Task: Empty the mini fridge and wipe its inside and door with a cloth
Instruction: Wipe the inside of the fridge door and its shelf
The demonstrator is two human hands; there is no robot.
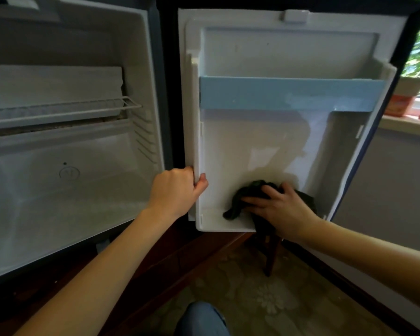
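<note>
Mini fridge (70,190) stands emptied with its door (264,141) swung wide beside it; our left hand (177,190) grips the door's inner edge, we judge to steady it against the push. Our right hand (281,209), fingers spread, presses the dark cloth (240,200) onto the door's lower panel.

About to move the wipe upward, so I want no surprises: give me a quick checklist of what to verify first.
1. Fridge emptied: ok, nothing seen inside but its wire shelf.
2. Door steadied: ok, left hand grips its edge.
3. Cloth on door: ok, right hand presses it on the lower panel.
4. Door shelf emptied: ok, nothing shows above its blue front.
5. Upper door wiped: cannot tell.
</note>
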